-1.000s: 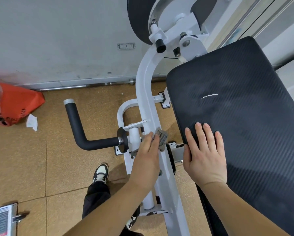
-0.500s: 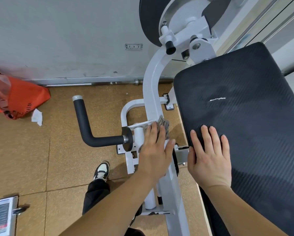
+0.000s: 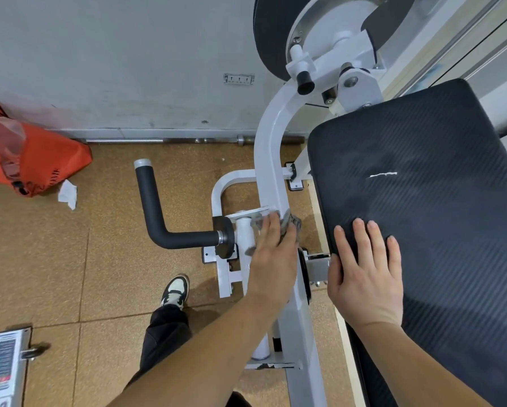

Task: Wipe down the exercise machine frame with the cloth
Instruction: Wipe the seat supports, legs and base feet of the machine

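Cloth (image 3: 290, 223) sits pressed under the left grip's (image 3: 272, 259) straight, unclenched fingers on the white frame tube (image 3: 268, 160), whose long axis runs ahead of that grip; right grip (image 3: 363, 277), released, rests flat on the black pad (image 3: 422, 230) beside, farther from cloth.

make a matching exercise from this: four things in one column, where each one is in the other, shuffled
1 cloth
2 right hand
3 orange bag
4 tissue

a flat on the black pad
b on the floor by the wall
c pressed to the white frame under the left hand
d crumpled on the floor beside the bag

Pairs: 1-c, 2-a, 3-b, 4-d
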Demonstrator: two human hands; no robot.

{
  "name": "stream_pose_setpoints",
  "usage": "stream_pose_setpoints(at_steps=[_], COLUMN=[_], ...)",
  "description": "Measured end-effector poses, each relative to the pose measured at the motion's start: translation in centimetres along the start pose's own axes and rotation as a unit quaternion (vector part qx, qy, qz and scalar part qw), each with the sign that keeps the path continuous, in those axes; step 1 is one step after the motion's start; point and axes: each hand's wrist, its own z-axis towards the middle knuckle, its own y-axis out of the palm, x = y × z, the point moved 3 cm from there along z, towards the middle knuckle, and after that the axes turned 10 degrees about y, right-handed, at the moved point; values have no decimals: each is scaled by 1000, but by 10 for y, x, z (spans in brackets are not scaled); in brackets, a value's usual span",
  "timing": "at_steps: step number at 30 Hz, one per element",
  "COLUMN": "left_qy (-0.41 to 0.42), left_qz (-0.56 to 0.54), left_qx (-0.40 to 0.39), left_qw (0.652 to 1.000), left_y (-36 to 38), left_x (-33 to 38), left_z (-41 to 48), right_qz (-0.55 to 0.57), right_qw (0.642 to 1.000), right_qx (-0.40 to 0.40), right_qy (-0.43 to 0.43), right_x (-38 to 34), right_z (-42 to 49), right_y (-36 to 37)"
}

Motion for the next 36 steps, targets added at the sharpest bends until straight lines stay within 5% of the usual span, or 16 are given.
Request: stream_pose_setpoints(at_steps=[3,7,11,17,26,33,36], left_qy=[87,98,-72,-160,-33,-125,-88], left_qz=[35,27,-113,-172,-155,-149,-73], left_qx=[-51,-59,11,10,-43,-96,-71], left_qw=[994,993,991,972,986,976,991], left_y=[5,-6,-13,-4,-61,-33,-31], left_x=[14,-11,8,-6,21,19,21], left_z=[-22,13,-9,11,-45,-91,-96], right_qz=[3,-1,-2,5,0,-9,-13], right_qw=[1000,1000,1000,1000,1000,1000,1000], right_qx=[7,-3,-5,2,-8,-12,-8], right_qy=[-1,0,-3,-2,-3,-1,0], right_x=[1,-1,1,1,0,-1,0], right_z=[-1,0,1,1,1,-1,-3], right_y=[0,0,1,1,-3,-6,-5])
